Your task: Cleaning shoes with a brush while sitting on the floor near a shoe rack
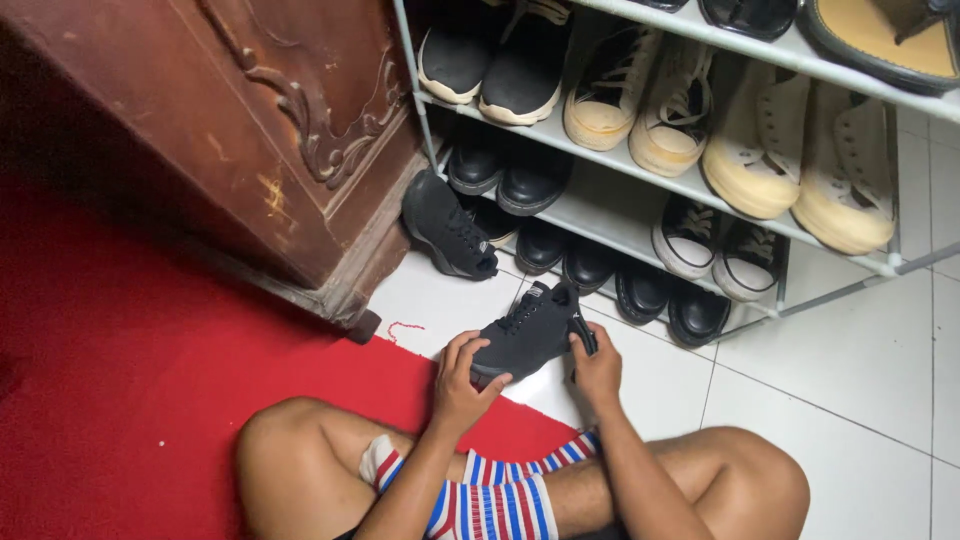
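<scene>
Sitting cross-legged on the floor, a person holds a black sneaker just above the white tiles, near the edge of a red carpet. In the head view, the left hand is closed around the near end of the sneaker, fingers curled over its top and thumb beneath. The right hand grips the far right side of the same shoe, and its fingers are also wrapped around a small dark object pressed against the shoe; what that object is cannot be told. The sneaker is tilted, its laces facing up and to the far side. Striped socks in red, white and blue show on the crossed feet below the hands. Farther off stands a white shoe rack holding rows of black shoes and cream sneakers. Another black sneaker leans against the rack's left post, beside a carved brown wooden cabinet on the left.
</scene>
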